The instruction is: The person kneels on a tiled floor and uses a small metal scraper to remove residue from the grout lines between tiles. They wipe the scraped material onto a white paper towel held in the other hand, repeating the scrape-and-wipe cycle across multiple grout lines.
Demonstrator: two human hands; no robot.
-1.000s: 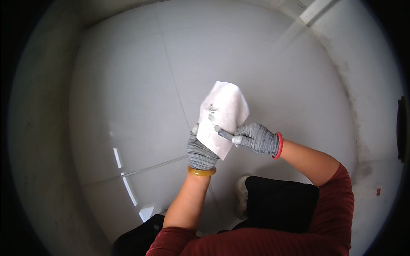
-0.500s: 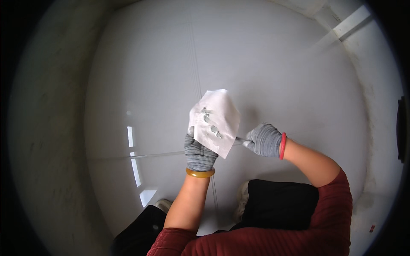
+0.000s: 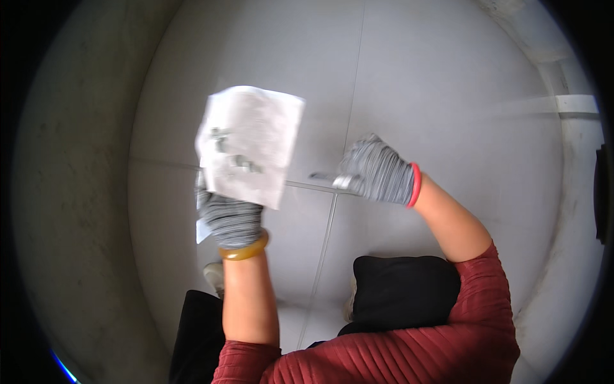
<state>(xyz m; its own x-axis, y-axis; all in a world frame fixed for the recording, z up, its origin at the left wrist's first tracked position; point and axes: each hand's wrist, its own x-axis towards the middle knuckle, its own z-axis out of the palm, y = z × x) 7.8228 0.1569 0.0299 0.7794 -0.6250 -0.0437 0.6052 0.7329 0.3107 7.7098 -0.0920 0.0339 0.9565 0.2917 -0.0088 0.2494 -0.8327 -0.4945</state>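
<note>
My left hand [image 3: 231, 221], in a striped grey knit glove with a yellow bangle at the wrist, is closed on the lower edge of a white sheet [image 3: 265, 128]. Smears of grey-green paste [image 3: 243, 163] lie across the sheet's face. Its fingers are mostly hidden behind the sheet. To the right, my right hand [image 3: 384, 169], gloved alike with a red band at the wrist, grips a thin dark tool [image 3: 322, 176]. The tool's narrow end points left toward the sheet, apart from it. Blur hides its exact kind.
Large grey floor tiles [image 3: 422, 83] spread below, and their joints [image 3: 336, 208] cross between my hands. My bent black-clad leg [image 3: 406, 291] and a pale shoe [image 3: 215, 276] are close by. Walls curve up at both sides; a white strip [image 3: 577, 104] crosses the right one.
My left hand has moved left and a little up with the sheet. My right hand has shifted slightly left and up with the tool, widening the gap between them. The view of the floor has also shifted.
</note>
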